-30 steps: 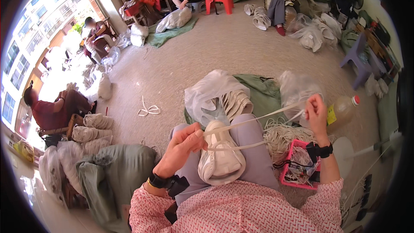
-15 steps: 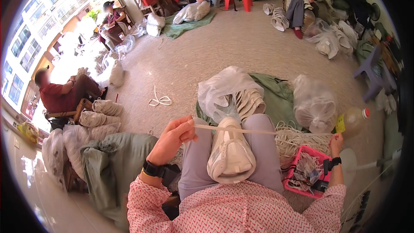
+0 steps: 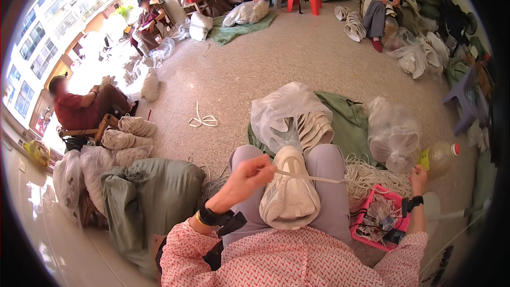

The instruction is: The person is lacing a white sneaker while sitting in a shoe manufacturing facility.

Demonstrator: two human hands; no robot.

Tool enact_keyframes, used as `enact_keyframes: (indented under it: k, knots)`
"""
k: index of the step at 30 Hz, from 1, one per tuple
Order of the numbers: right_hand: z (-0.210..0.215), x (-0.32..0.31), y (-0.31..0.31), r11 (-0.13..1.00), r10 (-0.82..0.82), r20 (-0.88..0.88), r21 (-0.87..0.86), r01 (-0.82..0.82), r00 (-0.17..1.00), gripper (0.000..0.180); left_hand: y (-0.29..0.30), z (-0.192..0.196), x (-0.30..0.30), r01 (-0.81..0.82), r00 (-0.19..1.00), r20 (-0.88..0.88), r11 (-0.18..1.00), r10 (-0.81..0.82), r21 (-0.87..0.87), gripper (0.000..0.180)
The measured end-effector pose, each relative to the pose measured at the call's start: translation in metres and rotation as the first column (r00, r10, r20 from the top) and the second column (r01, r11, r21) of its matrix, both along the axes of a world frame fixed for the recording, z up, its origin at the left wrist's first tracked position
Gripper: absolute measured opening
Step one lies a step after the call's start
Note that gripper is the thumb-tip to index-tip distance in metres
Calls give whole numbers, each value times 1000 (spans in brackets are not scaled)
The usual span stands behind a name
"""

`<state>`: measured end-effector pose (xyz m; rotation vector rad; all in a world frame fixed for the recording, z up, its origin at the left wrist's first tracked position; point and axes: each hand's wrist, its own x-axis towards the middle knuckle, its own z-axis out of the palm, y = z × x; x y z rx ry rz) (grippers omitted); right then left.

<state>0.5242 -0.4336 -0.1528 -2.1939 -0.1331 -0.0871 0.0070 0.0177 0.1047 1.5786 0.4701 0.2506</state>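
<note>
A pale beige sneaker (image 3: 291, 202) rests between my thighs, its opening toward me. Across its upper runs a flat off-white shoelace (image 3: 319, 179). My left hand (image 3: 249, 179) is closed on the lace just left of the shoe, fingers slightly blurred. Out to the right, my right hand (image 3: 418, 179) is pinched above the pink basket, near the bottle. The lace stretches toward that hand, but its far part blends into a heap of loose laces (image 3: 364, 175).
The pink basket (image 3: 378, 189) holds laces and small items. Bagged shoe parts (image 3: 393, 141) and a capped bottle (image 3: 445, 158) stand at right. Before my knees, more shoe parts lie on green cloth (image 3: 345, 119). A green sack (image 3: 154, 202) sits left. Several people sit farther off.
My left hand has moved closer to the shoe, bringing its end of the lace over the upper; the lace now sags slightly. My right hand stays out at the right. The view has shifted slightly.
</note>
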Motion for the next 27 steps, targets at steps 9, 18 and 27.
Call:
enact_keyframes:
  k: [9,18,27]
  knots:
    - [243,-271,268,355,933,-166,571,-740,319,17,-29,1,26,54,994,63,911,-87,408,18]
    - [247,-314,282,158,971,-239,616,-772,8,20,-44,-9,12,-25,996,92,887,-20,461,14]
    - [232,-320,269,342,939,-136,305,-889,315,7,-43,-27,2,-207,968,229,849,105,485,17]
